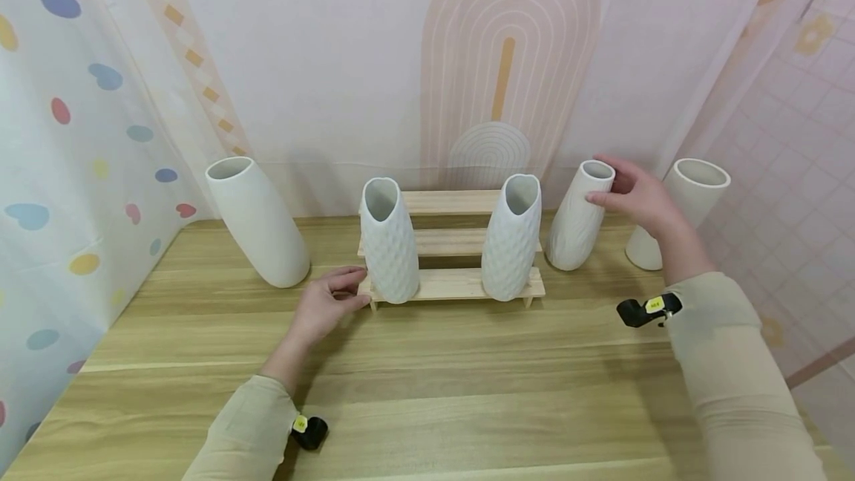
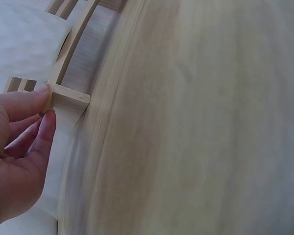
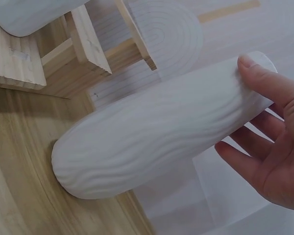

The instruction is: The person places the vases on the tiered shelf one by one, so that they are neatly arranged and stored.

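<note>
My left hand [image 1: 325,306] pinches the left end of the lowest step of a wooden tiered stand [image 1: 447,284]; thumb and fingertips meet on that board in the left wrist view. Two white vases with a dimpled surface, the left vase [image 1: 390,251] and the right vase [image 1: 513,243], stand upright on this lowest step. To the right of the stand, my right hand [image 1: 637,195] grips a slimmer white vase [image 3: 157,132] near its rim, thumb on one side and fingers on the other. Wavy ridges run along its body, and its base is at the wooden table.
A tall smooth white vase [image 1: 260,225] stands left of the stand. Another white vase [image 1: 695,191] is at the far right, partly behind my right hand. A patterned curtain [image 1: 320,65] hangs behind the wooden table [image 1: 467,392].
</note>
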`<action>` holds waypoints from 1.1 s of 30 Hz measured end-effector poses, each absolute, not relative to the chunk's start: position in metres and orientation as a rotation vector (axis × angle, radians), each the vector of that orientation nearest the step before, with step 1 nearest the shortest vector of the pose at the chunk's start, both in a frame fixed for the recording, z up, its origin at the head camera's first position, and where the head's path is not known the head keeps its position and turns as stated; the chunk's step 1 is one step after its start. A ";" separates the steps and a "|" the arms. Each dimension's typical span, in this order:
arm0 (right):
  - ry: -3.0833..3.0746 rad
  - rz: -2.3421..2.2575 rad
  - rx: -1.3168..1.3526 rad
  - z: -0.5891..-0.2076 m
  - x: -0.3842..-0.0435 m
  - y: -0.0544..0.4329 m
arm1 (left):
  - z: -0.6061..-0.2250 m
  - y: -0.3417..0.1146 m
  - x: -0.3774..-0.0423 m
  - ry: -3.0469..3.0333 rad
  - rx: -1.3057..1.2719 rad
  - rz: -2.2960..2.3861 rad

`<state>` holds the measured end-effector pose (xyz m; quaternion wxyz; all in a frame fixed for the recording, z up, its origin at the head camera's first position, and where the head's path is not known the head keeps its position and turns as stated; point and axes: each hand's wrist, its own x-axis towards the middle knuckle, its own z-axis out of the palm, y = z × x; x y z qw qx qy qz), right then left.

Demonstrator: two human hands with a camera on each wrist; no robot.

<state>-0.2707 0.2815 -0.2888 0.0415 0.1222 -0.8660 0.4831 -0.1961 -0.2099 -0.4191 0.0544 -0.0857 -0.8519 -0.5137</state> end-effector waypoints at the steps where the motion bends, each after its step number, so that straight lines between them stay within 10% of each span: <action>1: -2.659 1.482 0.378 -0.287 -0.271 0.282 | -0.419 -0.210 -0.196 -2.587 -0.260 -1.561; 33: -2.484 1.424 0.286 -0.220 -0.254 0.278 | -0.419 -0.207 -0.196 -2.583 -0.267 -1.572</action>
